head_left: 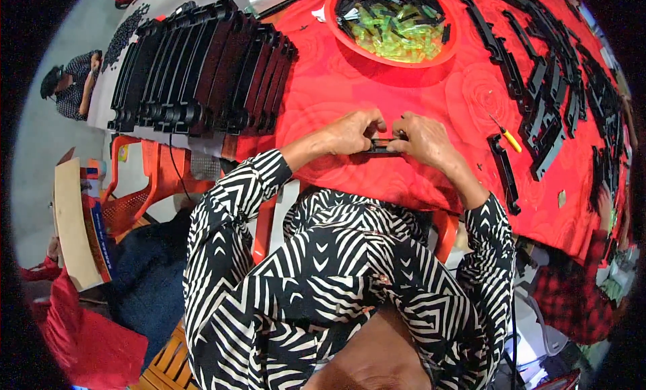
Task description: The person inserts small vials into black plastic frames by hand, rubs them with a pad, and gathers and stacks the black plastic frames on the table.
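Observation:
My left hand (355, 131) and my right hand (426, 141) meet over the near edge of the red-clothed table (404, 97). Between them lies a small black plastic part (381, 147), slim and lengthwise from hand to hand. The fingers of both hands are curled onto its ends, and partly hide it. Beyond my hands stands a red basin (452, 48) holding translucent yellow-green pieces (397, 37) and small black pieces. To the right of my right hand are a yellow-handled screwdriver (511, 140) and a single long black plastic bar (503, 174).
Long black frames (202, 74) stand packed in a row at the left. Many black bars (548, 87) are spread over the right side. An orange chair (124, 201) and a person holding a cardboard box (77, 222) are at left; a checked sleeve (579, 289) shows at right.

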The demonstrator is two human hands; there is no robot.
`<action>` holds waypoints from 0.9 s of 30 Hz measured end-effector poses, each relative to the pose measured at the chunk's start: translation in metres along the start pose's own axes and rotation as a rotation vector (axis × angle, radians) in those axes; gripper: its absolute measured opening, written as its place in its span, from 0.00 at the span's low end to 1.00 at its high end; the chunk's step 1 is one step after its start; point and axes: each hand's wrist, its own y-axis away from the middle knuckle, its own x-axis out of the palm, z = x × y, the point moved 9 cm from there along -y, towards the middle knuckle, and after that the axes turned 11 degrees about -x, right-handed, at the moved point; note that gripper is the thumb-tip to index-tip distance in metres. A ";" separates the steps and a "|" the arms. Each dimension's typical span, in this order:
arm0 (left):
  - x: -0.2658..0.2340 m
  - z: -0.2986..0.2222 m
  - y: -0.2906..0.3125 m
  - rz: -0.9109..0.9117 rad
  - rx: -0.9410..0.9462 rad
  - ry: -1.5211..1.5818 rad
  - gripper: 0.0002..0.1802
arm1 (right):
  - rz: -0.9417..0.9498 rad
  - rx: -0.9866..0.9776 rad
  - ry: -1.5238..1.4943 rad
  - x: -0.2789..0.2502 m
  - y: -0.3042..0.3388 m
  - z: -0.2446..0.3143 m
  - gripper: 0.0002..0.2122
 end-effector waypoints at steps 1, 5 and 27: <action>0.001 0.000 0.000 0.004 -0.002 -0.022 0.18 | 0.032 0.029 -0.036 0.005 -0.001 -0.005 0.13; 0.001 -0.009 0.002 -0.023 -0.011 -0.061 0.19 | 0.110 0.135 -0.134 0.014 -0.004 -0.022 0.15; 0.007 0.009 -0.003 0.092 -0.040 0.173 0.19 | 0.017 0.020 -0.124 0.010 0.002 -0.007 0.10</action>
